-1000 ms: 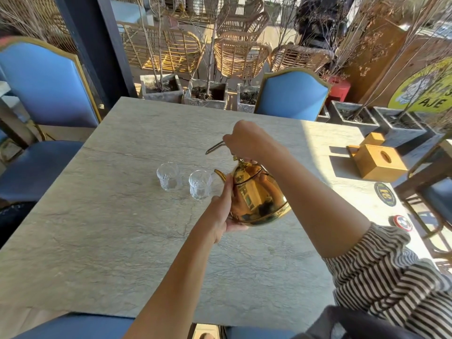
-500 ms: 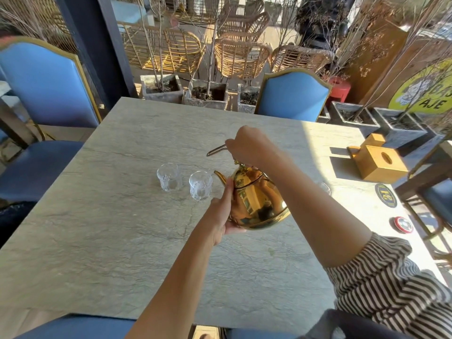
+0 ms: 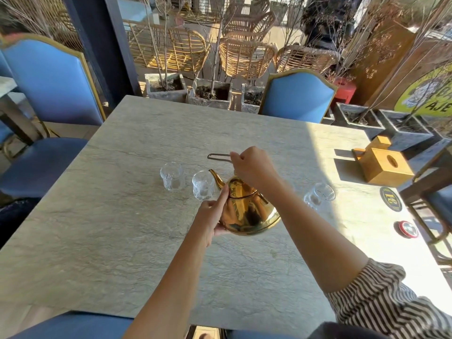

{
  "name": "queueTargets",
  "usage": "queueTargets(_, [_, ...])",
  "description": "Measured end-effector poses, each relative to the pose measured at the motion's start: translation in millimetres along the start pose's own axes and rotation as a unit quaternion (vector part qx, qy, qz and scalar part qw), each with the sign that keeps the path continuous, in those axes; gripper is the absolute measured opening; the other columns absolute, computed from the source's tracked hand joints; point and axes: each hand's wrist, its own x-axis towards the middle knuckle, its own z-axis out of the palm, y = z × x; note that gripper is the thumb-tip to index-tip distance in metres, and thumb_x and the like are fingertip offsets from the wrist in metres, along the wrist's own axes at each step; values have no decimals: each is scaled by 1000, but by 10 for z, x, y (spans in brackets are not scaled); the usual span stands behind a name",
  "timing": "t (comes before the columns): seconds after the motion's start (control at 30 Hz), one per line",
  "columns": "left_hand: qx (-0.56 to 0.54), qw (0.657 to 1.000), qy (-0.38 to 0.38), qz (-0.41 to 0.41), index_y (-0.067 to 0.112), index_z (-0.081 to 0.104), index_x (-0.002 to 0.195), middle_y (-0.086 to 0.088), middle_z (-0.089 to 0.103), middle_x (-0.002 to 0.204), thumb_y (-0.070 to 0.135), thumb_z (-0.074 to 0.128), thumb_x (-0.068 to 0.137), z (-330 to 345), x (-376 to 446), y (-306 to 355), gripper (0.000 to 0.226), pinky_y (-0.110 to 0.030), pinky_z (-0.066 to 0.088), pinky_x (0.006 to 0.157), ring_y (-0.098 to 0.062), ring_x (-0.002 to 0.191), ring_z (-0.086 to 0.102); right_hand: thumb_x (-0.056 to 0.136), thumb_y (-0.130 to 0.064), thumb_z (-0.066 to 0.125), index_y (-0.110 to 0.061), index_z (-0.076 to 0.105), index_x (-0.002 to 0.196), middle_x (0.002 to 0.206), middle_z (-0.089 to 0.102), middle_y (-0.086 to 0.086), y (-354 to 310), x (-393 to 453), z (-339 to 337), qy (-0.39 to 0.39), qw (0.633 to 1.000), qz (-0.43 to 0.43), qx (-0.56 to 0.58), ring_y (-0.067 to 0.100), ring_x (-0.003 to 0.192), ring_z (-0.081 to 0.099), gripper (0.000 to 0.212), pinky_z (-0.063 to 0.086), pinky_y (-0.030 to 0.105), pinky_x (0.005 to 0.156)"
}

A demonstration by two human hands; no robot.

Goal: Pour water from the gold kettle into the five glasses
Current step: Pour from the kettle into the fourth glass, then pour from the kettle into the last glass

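The gold kettle (image 3: pixel 247 211) hangs just above the grey stone table (image 3: pixel 117 228) near its middle, spout pointing up and left. My right hand (image 3: pixel 253 167) grips its wire handle from above. My left hand (image 3: pixel 212 216) cups the kettle's left side and base, index finger along the lid rim. Two clear glasses stand left of the spout: one glass (image 3: pixel 172 179) farther left and one glass (image 3: pixel 203 185) right beside the spout. A third glass (image 3: pixel 319 196) stands in sunlight to the right of my right forearm. Other glasses are hidden.
A wooden tissue box (image 3: pixel 384 167) sits at the table's right side, with a round black coaster (image 3: pixel 390 199) and a red-rimmed disc (image 3: pixel 406 229) nearer me. Blue chairs (image 3: pixel 297 96) surround the table. Concrete planters (image 3: pixel 211 94) line the far edge.
The kettle has tipped back toward upright and come lower and slightly nearer me. My right arm shifted, uncovering the glass on the right.
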Motion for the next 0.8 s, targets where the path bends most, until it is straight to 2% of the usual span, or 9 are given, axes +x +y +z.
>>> queueTargets(0.1, [-5,1000,8,3,3,68,123,-17,80,110,87,71,43,-36,12,9,116,-44,69,73,-29,99,80,96,-34,45,-6,56,60,55,55,14,8,-32,7,13,1000,-17,9,18,45,43,48,35,26,45])
queueTargets(0.23, [-15,1000,20,-1,5,61,125,-17,76,117,79,71,52,-61,-11,58,105,-39,67,64,-31,104,78,97,-33,46,-7,53,58,49,43,6,-46,-49,-18,14,999,-39,20,16,41,35,47,32,24,43])
queueTargets(0.37, [-25,999,29,-4,7,56,127,-18,73,122,72,72,74,-105,-22,98,85,-37,66,59,-33,108,75,97,-33,47,-10,44,53,44,35,1,-132,-37,-33,12,998,-59,19,14,36,29,50,28,22,41])
queueTargets(0.5, [-37,998,41,1,5,56,135,-18,73,124,83,70,48,-193,2,145,118,-36,67,57,-33,109,76,98,-33,46,-10,47,54,45,38,1,-265,11,-14,-5,997,-77,16,13,36,32,50,31,22,41])
queueTargets(0.6, [-31,998,58,7,6,59,135,-16,75,122,97,69,25,-284,60,161,143,-41,69,65,-32,107,77,98,-32,46,-8,49,57,49,44,5,-389,71,24,-16,996,-87,8,16,39,35,48,31,22,42])
queueTargets(0.67, [-27,998,62,7,7,61,134,-16,76,121,100,67,16,-334,86,178,150,-47,69,72,-32,107,77,98,-32,46,-7,54,62,56,51,9,-470,121,67,-27,996,-86,4,18,45,41,45,34,24,45])
queueTargets(0.73, [-26,998,54,2,8,64,133,-16,76,121,98,66,33,-360,62,216,134,-46,69,74,-31,106,76,98,-33,45,-5,56,67,61,55,9,-547,163,113,-37,996,-83,-5,18,48,43,44,36,26,47])
queueTargets(0.8, [-30,998,51,-2,8,65,131,-16,76,122,87,63,67,-388,69,227,102,-44,67,73,-29,103,75,99,-33,45,-4,61,71,64,58,10,-623,197,155,-50,995,-80,-11,18,48,44,43,37,26,46])
